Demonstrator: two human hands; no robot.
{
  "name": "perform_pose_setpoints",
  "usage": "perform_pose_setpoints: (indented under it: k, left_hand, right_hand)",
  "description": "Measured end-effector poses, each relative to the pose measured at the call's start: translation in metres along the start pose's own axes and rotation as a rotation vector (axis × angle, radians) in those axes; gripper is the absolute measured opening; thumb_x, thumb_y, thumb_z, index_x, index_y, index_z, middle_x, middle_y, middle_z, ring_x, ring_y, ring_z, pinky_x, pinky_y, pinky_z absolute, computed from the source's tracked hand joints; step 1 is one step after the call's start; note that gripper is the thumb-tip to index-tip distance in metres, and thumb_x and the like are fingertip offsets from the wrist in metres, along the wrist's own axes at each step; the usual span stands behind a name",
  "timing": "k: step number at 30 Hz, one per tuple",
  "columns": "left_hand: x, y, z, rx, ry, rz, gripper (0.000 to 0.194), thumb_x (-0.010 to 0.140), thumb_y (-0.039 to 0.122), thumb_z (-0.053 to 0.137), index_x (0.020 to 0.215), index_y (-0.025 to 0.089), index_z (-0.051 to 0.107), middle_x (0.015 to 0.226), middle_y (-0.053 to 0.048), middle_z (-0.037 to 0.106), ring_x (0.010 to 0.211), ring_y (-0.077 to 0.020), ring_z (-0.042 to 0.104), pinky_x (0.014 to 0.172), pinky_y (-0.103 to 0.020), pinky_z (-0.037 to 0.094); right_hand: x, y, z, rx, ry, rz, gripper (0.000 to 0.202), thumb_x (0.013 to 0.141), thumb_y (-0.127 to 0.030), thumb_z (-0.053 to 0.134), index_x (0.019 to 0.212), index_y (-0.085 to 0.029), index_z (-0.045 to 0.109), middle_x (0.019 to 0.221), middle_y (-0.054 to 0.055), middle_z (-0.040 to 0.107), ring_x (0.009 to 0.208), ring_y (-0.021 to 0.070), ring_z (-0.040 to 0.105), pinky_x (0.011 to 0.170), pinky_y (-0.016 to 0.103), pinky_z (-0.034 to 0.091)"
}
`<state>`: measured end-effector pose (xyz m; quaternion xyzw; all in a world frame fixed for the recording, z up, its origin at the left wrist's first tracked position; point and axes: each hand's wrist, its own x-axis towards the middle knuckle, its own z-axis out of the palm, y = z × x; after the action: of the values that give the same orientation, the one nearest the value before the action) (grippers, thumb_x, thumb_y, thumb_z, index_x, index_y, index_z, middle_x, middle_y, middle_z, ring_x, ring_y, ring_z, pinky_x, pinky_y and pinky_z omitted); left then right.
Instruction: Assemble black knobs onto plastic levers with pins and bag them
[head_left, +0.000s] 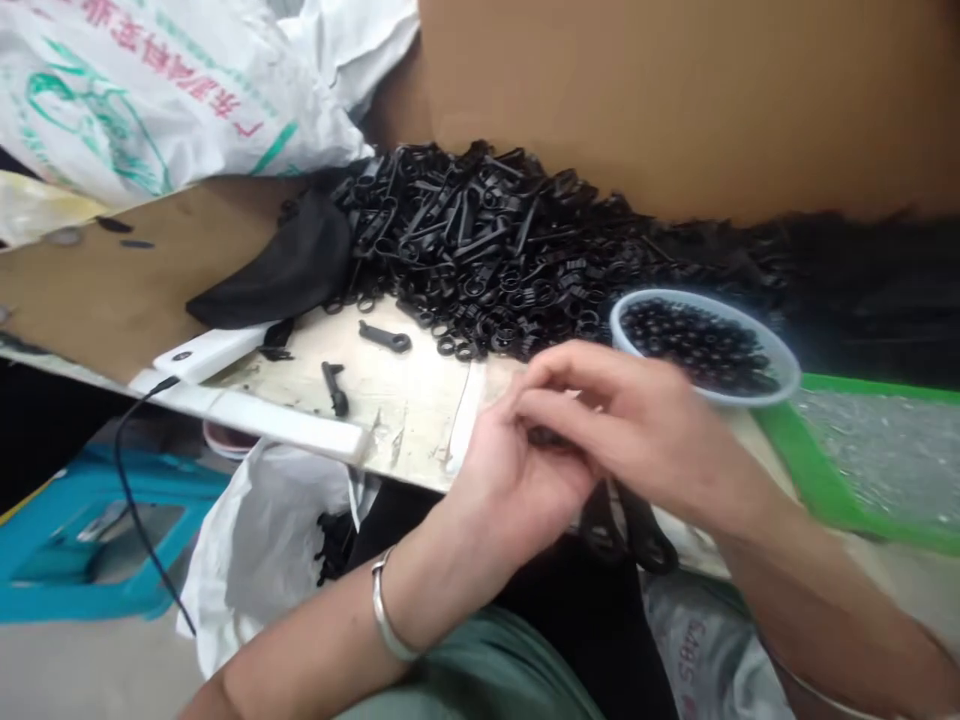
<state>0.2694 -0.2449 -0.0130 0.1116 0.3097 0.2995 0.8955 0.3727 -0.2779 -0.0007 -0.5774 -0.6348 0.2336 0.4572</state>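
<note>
While a dark piece sits mostly hidden between our hands, our left hand lies palm up and our right hand bends over it, fingers touching; we cannot tell whether either is closed on the piece. Near our right hand, a bowl of small black pieces stands beside a green tray. Beyond our hands spreads a heap of black parts, with two loose parts to its left.
</note>
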Motion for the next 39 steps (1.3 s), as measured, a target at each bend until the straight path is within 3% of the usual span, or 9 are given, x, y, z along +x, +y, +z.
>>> perform_pose_setpoints:
  k: [4, 6, 11, 18, 24, 27, 31, 34, 39]
  left_hand:
    - [0.006, -0.001, -0.011, -0.190, -0.142, -0.105, 0.043, 0.108, 0.038, 0.032, 0.107, 0.011, 0.065, 0.103, -0.014, 0.070, 0.099, -0.0222, 0.071, 0.091, -0.040, 0.061]
    - [0.008, 0.001, -0.015, -0.215, -0.172, -0.158, 0.048, 0.108, 0.044, 0.033, 0.114, 0.008, 0.064, 0.110, -0.017, 0.070, 0.104, -0.0246, 0.071, 0.095, -0.041, 0.059]
    - [0.007, 0.011, -0.022, -0.128, -0.021, -0.121, 0.041, 0.103, 0.041, 0.050, 0.115, 0.003, 0.062, 0.113, -0.022, 0.069, 0.100, -0.0272, 0.073, 0.093, -0.041, 0.060]
    - [-0.001, 0.017, -0.032, 0.004, 0.023, -0.104, 0.024, 0.101, 0.028, 0.056, 0.104, 0.006, 0.066, 0.098, -0.016, 0.070, 0.083, -0.0195, 0.072, 0.076, -0.031, 0.062]
    - [-0.008, 0.013, -0.039, 0.220, -0.100, -0.112, 0.007, 0.085, 0.012, 0.071, 0.092, 0.011, 0.069, 0.084, -0.007, 0.069, 0.066, -0.0099, 0.064, 0.045, -0.012, 0.040]
    - [-0.014, 0.008, -0.042, 0.520, -0.219, -0.089, 0.006, 0.085, 0.013, 0.070, 0.091, 0.013, 0.070, 0.069, -0.003, 0.065, 0.052, -0.0073, 0.054, 0.039, -0.013, 0.026]
    - [-0.024, 0.000, -0.046, 1.297, -0.547, 0.290, 0.023, 0.091, 0.005, 0.053, 0.092, 0.014, 0.075, 0.070, -0.004, 0.066, 0.061, -0.0110, 0.059, 0.058, -0.019, 0.045]
    - [-0.028, -0.005, -0.045, 1.804, -0.844, 0.629, 0.036, 0.084, -0.006, 0.042, 0.091, 0.014, 0.072, 0.083, -0.007, 0.069, 0.067, -0.0148, 0.061, 0.060, -0.023, 0.042]
    - [-0.030, -0.007, -0.038, 2.088, -0.924, 0.871, 0.024, 0.083, -0.004, 0.050, 0.083, 0.015, 0.064, 0.072, -0.004, 0.063, 0.056, -0.0154, 0.054, 0.049, -0.027, 0.030]
  right_hand:
    - [0.000, 0.005, -0.012, 0.422, 0.134, 0.301, 0.021, 0.087, -0.047, 0.070, 0.089, -0.026, 0.067, 0.088, 0.004, 0.071, 0.067, 0.0203, 0.069, 0.058, 0.033, 0.058]
    - [-0.002, 0.013, -0.017, 0.523, 0.197, 0.354, 0.025, 0.085, -0.050, 0.071, 0.091, -0.026, 0.066, 0.093, 0.005, 0.071, 0.074, 0.0229, 0.070, 0.064, 0.038, 0.062]
    - [-0.023, 0.042, -0.035, 0.598, 0.370, 0.435, 0.022, 0.083, -0.049, 0.076, 0.091, -0.029, 0.071, 0.085, 0.004, 0.066, 0.079, 0.0166, 0.066, 0.065, 0.026, 0.060]
    - [-0.057, 0.054, -0.044, 0.524, 0.325, 0.563, 0.035, 0.082, -0.058, 0.073, 0.092, -0.024, 0.073, 0.077, 0.005, 0.060, 0.056, 0.0107, 0.052, 0.042, 0.019, 0.046]
    - [-0.076, 0.052, -0.044, 0.524, 0.357, 0.608, 0.034, 0.073, -0.055, 0.082, 0.089, -0.025, 0.078, 0.079, 0.006, 0.067, 0.059, 0.0104, 0.057, 0.046, 0.017, 0.051]
    - [-0.090, 0.059, -0.044, 0.477, 0.371, 0.624, 0.035, 0.069, -0.049, 0.087, 0.094, -0.025, 0.079, 0.082, 0.007, 0.071, 0.063, 0.0130, 0.063, 0.055, 0.021, 0.058]
    - [-0.103, 0.067, -0.041, 0.194, 0.452, 0.600, 0.042, 0.064, -0.047, 0.089, 0.097, -0.023, 0.080, 0.092, 0.009, 0.075, 0.071, 0.0210, 0.071, 0.067, 0.034, 0.065]
    - [-0.105, 0.068, -0.037, -0.014, 0.438, 0.520, 0.035, 0.068, -0.046, 0.085, 0.096, -0.026, 0.080, 0.095, 0.007, 0.076, 0.079, 0.0233, 0.073, 0.079, 0.039, 0.066]
    - [-0.102, 0.071, -0.034, -0.178, 0.379, 0.380, 0.023, 0.076, -0.042, 0.078, 0.094, -0.028, 0.079, 0.100, 0.004, 0.075, 0.089, 0.0226, 0.072, 0.086, 0.038, 0.063]
